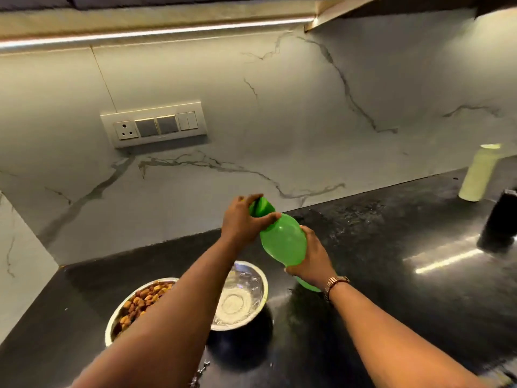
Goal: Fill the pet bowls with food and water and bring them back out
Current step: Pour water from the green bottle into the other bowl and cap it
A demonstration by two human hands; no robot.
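Two steel pet bowls stand on the black counter (pixel 391 275). The left bowl (pixel 117 315) holds brown and orange kibble, and my left forearm hides its right half. The right bowl (pixel 246 292) holds clear water. Above the water bowl I hold a green plastic bottle (pixel 284 242), tilted with its neck up and to the left. My right hand (pixel 310 259) grips the bottle's body from the right. My left hand (pixel 243 219) is closed around the green cap (pixel 261 205) at the bottle's neck.
A pale cream bottle (pixel 477 175) stands at the counter's back right, with a black cylinder (pixel 503 217) just in front of it. A switch and socket panel (pixel 154 124) sits on the marble backsplash. Water spots mark the counter behind the bottle.
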